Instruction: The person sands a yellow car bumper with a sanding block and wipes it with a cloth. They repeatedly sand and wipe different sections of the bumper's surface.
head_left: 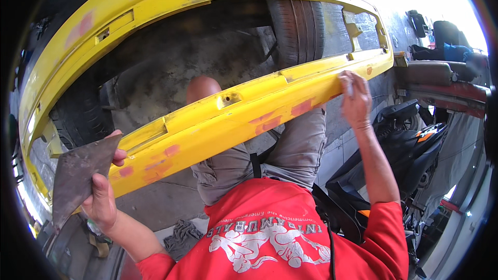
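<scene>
A long yellow car bumper [202, 124] lies across in front of me, over my legs, with pinkish-red filler patches on its near face. My left hand [104, 197] grips a flat grey-brown sheet [83, 176] at the bumper's left end, thumb in front and fingers behind. Whether that sheet is a putty board or an abrasive sheet I cannot tell. Over at the right part of the bumper, my right hand [357, 101] has its fingers bent and pressed together against the near edge. Something small and pale shows between them, too little to name.
Tyres [296, 31] stand within the bumper's loop. A dark motorcycle [394, 150] is close on my right, beside a bench [430, 75] with dark items behind it. A crumpled grey cloth [182, 236] lies at lower left.
</scene>
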A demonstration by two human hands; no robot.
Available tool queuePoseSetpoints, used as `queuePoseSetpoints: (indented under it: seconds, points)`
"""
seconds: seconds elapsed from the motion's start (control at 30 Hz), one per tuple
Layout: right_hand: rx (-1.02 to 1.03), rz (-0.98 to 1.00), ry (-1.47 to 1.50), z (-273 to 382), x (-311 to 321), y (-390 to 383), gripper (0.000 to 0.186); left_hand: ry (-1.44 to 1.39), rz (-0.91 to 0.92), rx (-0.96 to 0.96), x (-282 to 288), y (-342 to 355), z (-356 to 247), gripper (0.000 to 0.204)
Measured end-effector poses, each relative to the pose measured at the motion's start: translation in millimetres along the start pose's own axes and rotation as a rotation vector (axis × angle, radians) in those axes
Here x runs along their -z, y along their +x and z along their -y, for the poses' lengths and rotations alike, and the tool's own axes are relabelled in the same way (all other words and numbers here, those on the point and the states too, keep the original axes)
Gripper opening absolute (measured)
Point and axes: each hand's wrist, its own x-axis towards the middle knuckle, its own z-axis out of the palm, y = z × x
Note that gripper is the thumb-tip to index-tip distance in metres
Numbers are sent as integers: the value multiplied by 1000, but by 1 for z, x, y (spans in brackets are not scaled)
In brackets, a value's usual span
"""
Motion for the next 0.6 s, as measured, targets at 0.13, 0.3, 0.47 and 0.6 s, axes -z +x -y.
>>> queuePoseSetpoints:
  seconds: [0.13, 0.3, 0.47, 0.6]
  points:
    - [-203, 67, 149, -73, -12, -21, 28, -57, -33, 33, -6, -13, 1, 57]
    - [-271, -64, 230, -44, -31, -7, 22, -39, -109, 107, -15, -21, -2, 58]
    - [53, -132, 119, 52, 2, 28, 22, -60, -44, 20, -34, -7, -7, 42]
    - [-22, -210, 409, 129, 39, 46, 22, -77, -7, 42, -59, 3, -13, 42]
